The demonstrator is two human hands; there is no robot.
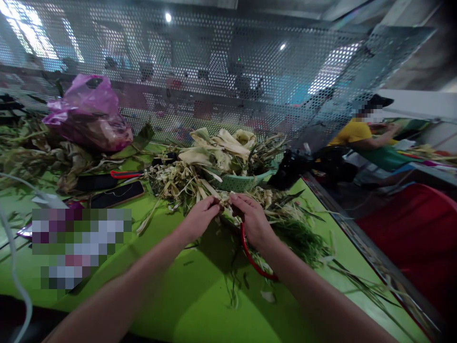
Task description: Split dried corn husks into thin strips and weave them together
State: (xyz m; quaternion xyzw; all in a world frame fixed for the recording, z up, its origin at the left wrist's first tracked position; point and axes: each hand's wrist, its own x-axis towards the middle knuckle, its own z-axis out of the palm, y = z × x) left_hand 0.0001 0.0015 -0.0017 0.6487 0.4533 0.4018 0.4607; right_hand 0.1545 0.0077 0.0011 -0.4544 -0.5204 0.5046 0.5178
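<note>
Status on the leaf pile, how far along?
Done: pale leaves heaped in the green plastic basket. In hand: left hand and right hand pinch a pale leaf strip between them; a red loop handle sits by the right wrist. Left: loose dried leaves and green stalks on the green table. Roughly midway, at a guess.

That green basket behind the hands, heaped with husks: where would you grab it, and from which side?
The green basket is probably best taken by its near rim, from the person's side, or by the lip jutting to the right. Pale husks heap over its top and the perforated screen stands behind it, so only that front edge shows bare.
</note>
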